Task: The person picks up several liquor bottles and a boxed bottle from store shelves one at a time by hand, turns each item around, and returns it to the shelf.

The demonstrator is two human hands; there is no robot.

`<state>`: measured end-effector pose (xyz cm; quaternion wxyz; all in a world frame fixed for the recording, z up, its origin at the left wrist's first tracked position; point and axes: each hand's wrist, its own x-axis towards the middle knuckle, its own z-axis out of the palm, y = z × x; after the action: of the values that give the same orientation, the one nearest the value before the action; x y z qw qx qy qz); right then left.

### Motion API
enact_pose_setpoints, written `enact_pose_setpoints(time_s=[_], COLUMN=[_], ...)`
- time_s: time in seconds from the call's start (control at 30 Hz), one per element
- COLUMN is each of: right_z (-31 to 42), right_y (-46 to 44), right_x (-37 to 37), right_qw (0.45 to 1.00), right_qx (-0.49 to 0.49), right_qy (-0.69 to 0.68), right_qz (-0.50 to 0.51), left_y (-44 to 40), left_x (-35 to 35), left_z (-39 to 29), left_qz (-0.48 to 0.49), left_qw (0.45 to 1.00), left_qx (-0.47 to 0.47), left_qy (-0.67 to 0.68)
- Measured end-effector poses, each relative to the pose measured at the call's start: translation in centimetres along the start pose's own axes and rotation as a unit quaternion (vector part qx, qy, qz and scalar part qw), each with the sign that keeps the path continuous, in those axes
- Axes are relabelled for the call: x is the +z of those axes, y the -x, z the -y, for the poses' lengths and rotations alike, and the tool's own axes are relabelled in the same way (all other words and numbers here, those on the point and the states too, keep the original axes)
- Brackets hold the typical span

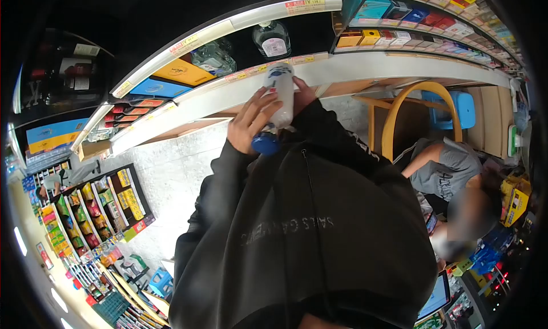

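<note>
A frosted white bottle with blue lettering is held up in front of my chest. Its blue cap points down toward me, and its base points at the shelf. My left hand is closed around its left side, with fingers laid across the front. From the other side my right hand grips it close to the base, partly hidden behind the bottle. Just beyond stands a clear glass bottle with a white label on the shelf. More clear bottles stand to its left.
Left along the shelf are an orange box and a blue box. Small packs fill the upper right shelves. At right, a person in a grey shirt sits near a wooden chair and a blue stool.
</note>
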<state>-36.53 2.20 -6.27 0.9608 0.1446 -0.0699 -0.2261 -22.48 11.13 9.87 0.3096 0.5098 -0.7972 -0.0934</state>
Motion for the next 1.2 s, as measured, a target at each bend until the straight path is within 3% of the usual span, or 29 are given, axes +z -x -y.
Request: enact_pose_setpoints(time_s=[0.03,0.1,0.17,0.23,0.27,0.43,0.5,0.63,0.7,0.77,0.83,0.87,0.9,0.93,0.97,1.03,1.17,1.2], right_z=[0.7,2.6,5.2,7.1,7.2,11.8,13.7,15.4,15.7,16.0,14.0,13.2,13.0,14.0,15.0,12.4,10.9,10.6], right_y=[0.4,1.3,2.2,2.9,3.0,2.1,1.7,1.1,0.8,0.4,1.2,1.7,1.8,0.5,0.9,1.4,1.0,0.1], right_x=[1.2,3.6,3.3,4.2,4.8,4.5,3.7,2.5,1.4,0.7,2.0,2.6,3.0,1.5,0.2,4.3,7.5,7.9], right_qw=[1.000,0.961,0.953,0.980,0.978,0.982,0.959,0.975,0.973,0.953,0.931,0.743,0.446,0.484,0.482,0.295,0.287,0.653], right_qx=[0.003,-0.117,-0.136,-0.077,-0.117,-0.098,-0.117,-0.082,-0.105,-0.168,-0.208,-0.239,-0.237,-0.284,-0.287,-0.220,-0.230,-0.271], right_qy=[0.003,0.190,0.220,0.172,0.156,0.158,0.242,0.207,0.204,0.217,0.267,0.595,0.835,0.800,0.800,0.893,0.902,0.645], right_qz=[-0.003,-0.161,-0.159,-0.069,-0.078,-0.029,-0.087,-0.006,-0.033,-0.129,-0.136,-0.190,-0.219,-0.214,-0.212,-0.260,-0.226,-0.289], left_y=[-1.0,-2.8,-4.3,-5.5,-6.2,-8.8,-9.2,-10.3,-10.5,-10.9,-11.3,-11.2,-11.3,-11.6,-11.9,-12.2,-13.3,-13.6], left_x=[0.7,2.1,3.4,4.9,5.6,7.9,8.4,8.8,8.7,8.0,7.7,8.6,9.0,8.7,8.7,9.0,8.4,8.7], left_z=[-0.3,-0.6,-0.7,0.1,0.5,1.4,1.7,2.3,2.2,2.1,2.2,3.0,3.6,3.6,3.8,4.3,4.0,4.3], left_qz=[0.003,-0.004,-0.016,-0.023,-0.036,-0.030,-0.016,-0.011,0.003,0.025,0.034,0.041,0.048,0.040,0.038,0.039,0.056,0.047], left_qw=[1.000,0.999,0.999,0.998,0.998,0.997,0.998,0.998,0.999,0.997,0.997,0.998,0.999,0.999,0.999,0.998,0.997,0.995], left_qx=[0.020,0.037,0.045,0.052,0.055,0.068,0.064,0.060,0.040,0.020,0.014,0.000,-0.014,-0.010,-0.008,-0.020,-0.042,-0.068], left_qy=[-0.001,0.001,-0.008,-0.006,-0.011,-0.014,-0.008,0.019,0.035,0.063,0.063,0.040,0.017,0.024,0.023,0.050,0.028,0.061])
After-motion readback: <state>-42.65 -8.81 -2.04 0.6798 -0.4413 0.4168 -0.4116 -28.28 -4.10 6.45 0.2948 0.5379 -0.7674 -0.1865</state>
